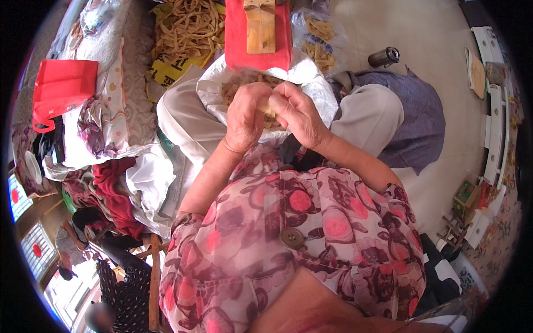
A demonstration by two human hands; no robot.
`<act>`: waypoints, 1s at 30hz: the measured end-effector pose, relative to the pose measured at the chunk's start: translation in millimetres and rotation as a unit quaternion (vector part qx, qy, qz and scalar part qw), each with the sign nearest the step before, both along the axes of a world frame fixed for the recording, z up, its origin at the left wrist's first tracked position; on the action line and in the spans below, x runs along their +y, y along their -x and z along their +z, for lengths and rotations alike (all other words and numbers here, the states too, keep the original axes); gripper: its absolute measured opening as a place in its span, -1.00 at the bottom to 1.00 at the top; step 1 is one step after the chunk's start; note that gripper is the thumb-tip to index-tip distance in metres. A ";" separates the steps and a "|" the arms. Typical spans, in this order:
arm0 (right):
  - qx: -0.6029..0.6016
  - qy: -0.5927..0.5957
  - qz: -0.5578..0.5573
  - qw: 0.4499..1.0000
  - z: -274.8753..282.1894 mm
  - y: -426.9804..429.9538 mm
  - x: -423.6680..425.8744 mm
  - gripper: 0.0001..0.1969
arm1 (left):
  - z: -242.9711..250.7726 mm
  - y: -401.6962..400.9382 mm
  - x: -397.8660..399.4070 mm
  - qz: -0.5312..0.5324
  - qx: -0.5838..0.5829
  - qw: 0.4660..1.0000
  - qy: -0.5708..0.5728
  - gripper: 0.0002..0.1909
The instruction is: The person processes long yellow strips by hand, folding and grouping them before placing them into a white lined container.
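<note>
My left hand [248, 116] and my right hand [299, 113] meet over a white woven sack [318, 89] in my lap. Between their fingers is a small pale yellowish piece [265, 105], mostly covered by the fingers; its kind cannot be told. Brown, crumbly-looking bits [237, 85] lie inside the sack, below the hands. Just beyond, a wooden block [261, 35] with a metal part at its far end rests on a red cloth [235, 50].
Long tan strips [189, 27] are heaped on yellow printed plastic, front left. A clear plastic bag [339, 39] with cut strips lies right of the red cloth. A metal flask [384, 57] lies on the floor. A red bag [64, 89] sits on bedding at left. Other people are at lower left.
</note>
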State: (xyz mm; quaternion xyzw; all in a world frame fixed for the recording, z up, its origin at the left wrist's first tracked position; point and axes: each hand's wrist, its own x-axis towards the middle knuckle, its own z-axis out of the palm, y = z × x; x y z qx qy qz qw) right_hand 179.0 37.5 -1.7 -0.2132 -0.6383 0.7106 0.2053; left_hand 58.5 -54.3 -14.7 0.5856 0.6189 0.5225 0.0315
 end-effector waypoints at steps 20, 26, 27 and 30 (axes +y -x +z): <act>0.018 0.000 0.105 0.994 0.6 0.7 18.0 -0.78 | 8.9 23.3 -8.2 0.014 -0.068 0.990 0.126 -0.79; 0.044 -0.224 0.027 0.973 -9.5 4.6 26.4 -0.75 | 4.7 18.6 -6.5 0.037 -0.173 0.970 0.167 -0.82; 0.033 -0.152 -0.001 0.988 -7.2 4.9 25.9 -0.76 | 15.1 11.6 -7.0 0.027 -0.226 0.957 0.180 -0.81; 0.021 -0.022 -0.057 0.998 -6.3 5.2 25.1 -0.78 | 21.6 3.1 -2.9 0.029 -0.217 0.955 0.199 -0.82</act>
